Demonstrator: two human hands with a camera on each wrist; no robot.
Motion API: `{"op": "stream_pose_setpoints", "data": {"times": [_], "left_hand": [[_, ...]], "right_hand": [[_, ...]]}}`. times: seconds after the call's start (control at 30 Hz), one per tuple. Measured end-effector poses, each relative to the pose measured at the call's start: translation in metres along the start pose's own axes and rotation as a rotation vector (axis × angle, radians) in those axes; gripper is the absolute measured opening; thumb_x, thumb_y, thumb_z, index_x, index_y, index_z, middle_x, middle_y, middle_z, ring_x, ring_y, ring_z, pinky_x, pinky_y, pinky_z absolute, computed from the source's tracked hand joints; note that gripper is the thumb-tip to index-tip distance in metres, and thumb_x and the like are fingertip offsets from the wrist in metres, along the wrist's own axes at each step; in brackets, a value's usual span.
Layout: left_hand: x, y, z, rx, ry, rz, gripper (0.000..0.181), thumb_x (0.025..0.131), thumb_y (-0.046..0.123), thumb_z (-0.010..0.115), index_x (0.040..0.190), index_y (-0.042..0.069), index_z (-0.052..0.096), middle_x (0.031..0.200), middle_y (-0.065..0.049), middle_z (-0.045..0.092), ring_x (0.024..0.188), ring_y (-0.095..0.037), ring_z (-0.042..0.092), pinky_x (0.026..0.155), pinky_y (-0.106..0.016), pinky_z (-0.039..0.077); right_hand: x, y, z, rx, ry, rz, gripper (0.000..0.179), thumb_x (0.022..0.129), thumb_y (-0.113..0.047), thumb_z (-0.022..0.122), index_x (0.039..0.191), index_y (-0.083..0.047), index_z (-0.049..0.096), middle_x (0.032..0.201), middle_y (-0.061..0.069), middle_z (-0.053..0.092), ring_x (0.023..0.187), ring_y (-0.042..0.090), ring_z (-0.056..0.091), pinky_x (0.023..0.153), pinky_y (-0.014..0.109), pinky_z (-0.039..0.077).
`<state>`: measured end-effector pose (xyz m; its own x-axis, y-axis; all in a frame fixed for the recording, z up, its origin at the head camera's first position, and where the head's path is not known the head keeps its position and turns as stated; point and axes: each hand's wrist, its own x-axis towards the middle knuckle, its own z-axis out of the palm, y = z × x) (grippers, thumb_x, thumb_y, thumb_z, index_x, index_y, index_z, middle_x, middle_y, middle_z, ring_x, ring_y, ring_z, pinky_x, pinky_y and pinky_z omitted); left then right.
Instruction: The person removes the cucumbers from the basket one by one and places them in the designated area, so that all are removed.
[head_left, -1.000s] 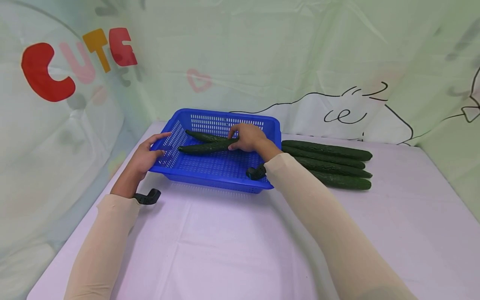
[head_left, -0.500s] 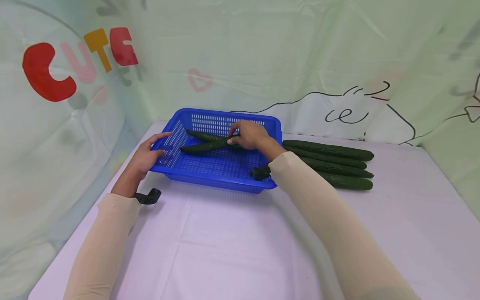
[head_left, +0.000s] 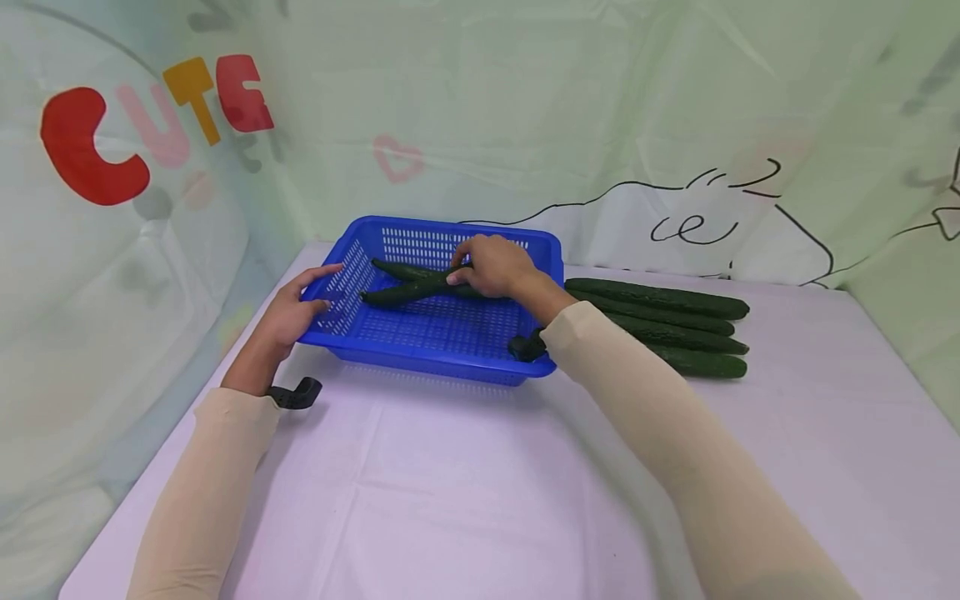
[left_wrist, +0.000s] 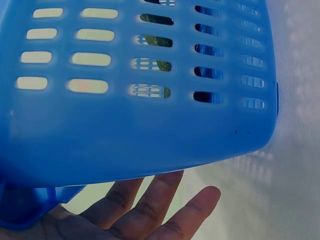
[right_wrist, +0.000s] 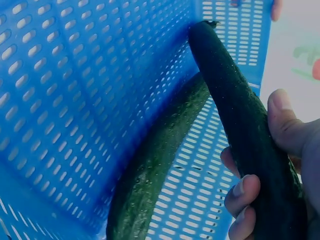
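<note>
In the head view a blue plastic basket [head_left: 420, 354] with slotted walls stands on the cloth-covered table. My right hand [head_left: 495, 265] reaches inside and grips a dark green cucumber [head_left: 405, 292]. In the right wrist view the thumb and fingers wrap round this cucumber [right_wrist: 235, 110], whose far end points to the basket's left wall. Beneath it a second cucumber [right_wrist: 155, 165] lies along the basket floor. My left hand [head_left: 288, 312] rests on the basket's left rim, thumb and fingers spread over it. Its fingers [left_wrist: 190, 215] look fairly straight in the left wrist view.
Several cucumbers [head_left: 660, 333] lie side by side on the table, right of the basket. A pale cloth [head_left: 465, 483] covers the table. Behind and at the left hangs a printed curtain [head_left: 480, 108] with letters and line drawings.
The right hand has risen slightly, and the near end of its cucumber has tilted up a little with it. The left hand and the basket stay in place.
</note>
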<state>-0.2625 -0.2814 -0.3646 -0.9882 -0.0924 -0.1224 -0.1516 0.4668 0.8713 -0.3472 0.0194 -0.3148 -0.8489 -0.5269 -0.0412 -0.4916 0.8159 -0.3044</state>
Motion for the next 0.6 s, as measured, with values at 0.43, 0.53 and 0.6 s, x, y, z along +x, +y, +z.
{"op": "stream_pose_setpoints", "data": {"times": [0.43, 0.53, 0.6], "left_hand": [[0.0, -0.001, 0.0, -0.002, 0.001, -0.007, 0.061, 0.097, 0.002, 0.042, 0.152, 0.029, 0.037, 0.166, -0.013, 0.011, 0.148, -0.047, 0.021, 0.113, -0.065, 0.028], [0.0, 0.0, 0.0, -0.001, 0.001, -0.007, 0.061, 0.098, 0.003, 0.042, 0.152, 0.03, 0.037, 0.166, -0.013, 0.011, 0.148, -0.047, 0.022, 0.112, -0.065, 0.029], [0.0, 0.0, 0.0, -0.001, 0.001, -0.009, 0.061, 0.098, 0.003, 0.042, 0.152, 0.03, 0.036, 0.166, -0.013, 0.011, 0.147, -0.048, 0.023, 0.112, -0.065, 0.03]], "right_hand": [[-0.014, -0.013, -0.013, -0.008, 0.112, -0.043, 0.037, 0.092, -0.044, 0.065, 0.123, -0.024, 0.069, 0.121, 0.0, 0.071, 0.08, 0.017, 0.065, 0.068, 0.035, 0.051], [-0.019, -0.014, -0.018, 0.013, 0.121, -0.05, 0.038, 0.092, -0.042, 0.066, 0.124, -0.022, 0.068, 0.118, 0.001, 0.071, 0.072, 0.017, 0.058, 0.062, 0.031, 0.045], [-0.022, -0.014, -0.022, 0.024, 0.13, -0.058, 0.039, 0.091, -0.042, 0.067, 0.125, -0.022, 0.068, 0.118, 0.001, 0.071, 0.068, 0.016, 0.055, 0.06, 0.03, 0.04]]}}
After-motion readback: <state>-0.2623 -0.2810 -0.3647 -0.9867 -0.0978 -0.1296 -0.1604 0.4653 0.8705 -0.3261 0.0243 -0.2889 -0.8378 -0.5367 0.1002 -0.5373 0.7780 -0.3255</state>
